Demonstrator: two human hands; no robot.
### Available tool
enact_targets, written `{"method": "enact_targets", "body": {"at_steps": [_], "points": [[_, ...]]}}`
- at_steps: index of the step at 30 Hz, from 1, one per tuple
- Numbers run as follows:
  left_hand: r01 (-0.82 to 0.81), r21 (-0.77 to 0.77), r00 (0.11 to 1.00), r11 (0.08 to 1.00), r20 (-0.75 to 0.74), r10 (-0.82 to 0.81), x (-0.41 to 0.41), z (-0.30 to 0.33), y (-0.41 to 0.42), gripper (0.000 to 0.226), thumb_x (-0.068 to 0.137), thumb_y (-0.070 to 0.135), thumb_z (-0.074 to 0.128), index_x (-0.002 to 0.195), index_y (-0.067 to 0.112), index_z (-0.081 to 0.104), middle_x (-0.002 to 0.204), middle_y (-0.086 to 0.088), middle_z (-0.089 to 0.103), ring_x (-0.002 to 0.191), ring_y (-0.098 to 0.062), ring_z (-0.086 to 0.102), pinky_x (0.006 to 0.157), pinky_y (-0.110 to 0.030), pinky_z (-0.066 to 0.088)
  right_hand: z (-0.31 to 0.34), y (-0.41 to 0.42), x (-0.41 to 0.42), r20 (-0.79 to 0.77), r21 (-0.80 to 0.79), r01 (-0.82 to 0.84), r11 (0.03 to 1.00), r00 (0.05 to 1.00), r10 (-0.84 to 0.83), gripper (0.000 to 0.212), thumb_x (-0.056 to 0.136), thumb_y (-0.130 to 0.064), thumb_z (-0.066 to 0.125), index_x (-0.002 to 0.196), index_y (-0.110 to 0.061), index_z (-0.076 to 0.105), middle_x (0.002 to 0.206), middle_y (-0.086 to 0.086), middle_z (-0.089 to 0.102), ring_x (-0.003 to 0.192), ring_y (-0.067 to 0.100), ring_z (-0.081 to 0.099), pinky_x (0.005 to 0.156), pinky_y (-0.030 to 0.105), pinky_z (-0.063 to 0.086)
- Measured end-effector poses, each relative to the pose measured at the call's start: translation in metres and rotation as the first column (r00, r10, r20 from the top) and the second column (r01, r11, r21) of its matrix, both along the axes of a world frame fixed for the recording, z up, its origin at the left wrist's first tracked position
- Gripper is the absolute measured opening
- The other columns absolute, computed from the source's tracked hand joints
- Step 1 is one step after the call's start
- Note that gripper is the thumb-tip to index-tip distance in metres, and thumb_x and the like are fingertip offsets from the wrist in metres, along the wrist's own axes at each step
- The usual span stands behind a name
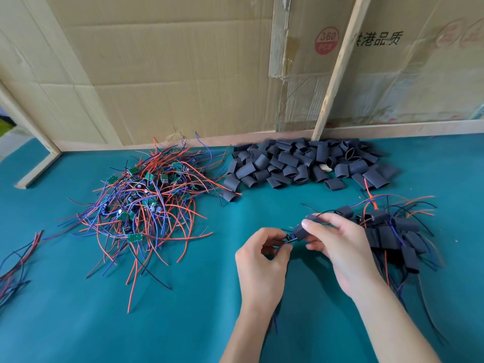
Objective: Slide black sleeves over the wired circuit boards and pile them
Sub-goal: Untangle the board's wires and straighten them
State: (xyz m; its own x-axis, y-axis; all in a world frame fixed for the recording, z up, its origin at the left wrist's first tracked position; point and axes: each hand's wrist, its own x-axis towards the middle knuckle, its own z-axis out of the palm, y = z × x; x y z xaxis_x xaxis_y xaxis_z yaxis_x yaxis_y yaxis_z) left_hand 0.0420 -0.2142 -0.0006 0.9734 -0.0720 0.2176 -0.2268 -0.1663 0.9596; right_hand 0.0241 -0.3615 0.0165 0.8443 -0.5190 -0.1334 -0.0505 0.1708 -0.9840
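Above the teal surface [183, 323], the left hand [259, 268] pinches a small circuit board [287, 239] at its exposed end, while the right hand [337, 247] grips a black sleeve [305, 228] between thumb and fingers, its mouth partly over the board. The board looks about halfway in; the rest is hidden inside the sleeve. Both pieces appear very light. The sleeve seems soft and easily flattened, so squeezing its flat faces would likely close the opening; holding it by its edges should keep it open. The board is stiff but carries small parts and thin soldered wires, so it is probably best held by its edges, not dragged by the leads, which could snag on the sleeve's rim. To the left lies the tangled heap of bare wired boards [141, 200], behind the hands the supply of empty sleeves [301, 166], and to the right, just beside the right hand, the pile of finished sleeved boards [392, 234], where this one likely goes next.
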Motion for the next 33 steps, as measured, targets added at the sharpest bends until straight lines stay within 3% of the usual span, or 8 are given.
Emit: {"method": "enact_targets", "body": {"at_steps": [6,14,18,23,27,33], "points": [[-0.007,0.010,1.000,1.000,-0.010,0.007,-0.001,0.001,-0.002,0.027,0.080,0.007,0.079,0.081,0.032,0.069,0.082,0.020,0.073,0.080,-0.005,0.070,0.070,-0.009,0.049,0.004,0.002,-0.001,0.008,0.229,-0.058,0.972,0.998,0.057,0.010,0.090,-0.007,0.075,0.098,-0.002,0.074,0.084,0.011,0.075,0.067,0.016,0.067,0.062,0.024,0.059],[-0.011,-0.017,0.998,1.000,-0.058,0.010,0.000,0.000,-0.001,0.025,0.082,0.004,0.074,0.081,0.028,0.069,0.082,0.018,0.073,0.079,-0.006,0.072,0.071,-0.011,0.052,0.000,0.010,-0.002,-0.018,-0.003,-0.063,0.998,0.998,0.063,0.014,0.089,-0.007,0.078,0.102,-0.007,0.074,0.084,0.012,0.079,0.072,0.018,0.071,0.066,0.026,0.058],[-0.008,-0.054,0.998,0.998,-0.057,0.005,-0.001,0.001,-0.001,0.024,0.085,0.001,0.071,0.082,0.025,0.067,0.082,0.016,0.073,0.077,-0.007,0.072,0.071,-0.012,0.053,0.001,0.009,-0.002,-0.020,0.025,-0.075,0.997,0.997,0.076,0.012,0.088,-0.007,0.078,0.100,-0.007,0.076,0.084,0.009,0.078,0.070,0.019,0.070,0.065,0.025,0.058],[-0.065,-0.090,0.997,0.994,-0.042,0.061,0.002,0.000,0.000,0.019,0.090,0.009,0.074,0.083,0.025,0.066,0.079,0.011,0.071,0.071,-0.012,0.071,0.067,-0.014,0.052,0.008,0.012,-0.003,0.005,0.283,-0.134,0.950,0.990,0.139,0.016,0.087,-0.010,0.076,0.102,-0.005,0.078,0.091,0.011,0.075,0.070,0.018,0.067,0.062,0.022,0.058],[-0.006,-0.172,0.995,0.985,-0.095,-0.010,0.001,0.000,0.001,0.013,0.091,0.014,0.076,0.089,0.024,0.069,0.079,0.003,0.073,0.067,-0.017,0.074,0.066,-0.020,0.055,0.009,0.012,-0.003,0.028,0.311,-0.163,0.936,0.986,0.163,0.020,0.084,-0.018,0.076,0.101,-0.009,0.081,0.090,0.010,0.075,0.070,0.018,0.065,0.063,0.022,0.058],[0.072,-0.114,0.993,0.991,-0.081,-0.082,0.001,0.000,0.003,0.010,0.089,0.020,0.077,0.083,0.025,0.071,0.079,0.007,0.075,0.069,-0.015,0.073,0.066,-0.020,0.055,0.013,0.015,-0.004,0.063,0.260,-0.208,0.943,0.978,0.198,0.026,0.081,-0.029,0.076,0.105,-0.020,0.081,0.096,0.013,0.077,0.080,0.020,0.070,0.072,0.029,0.058]]}}
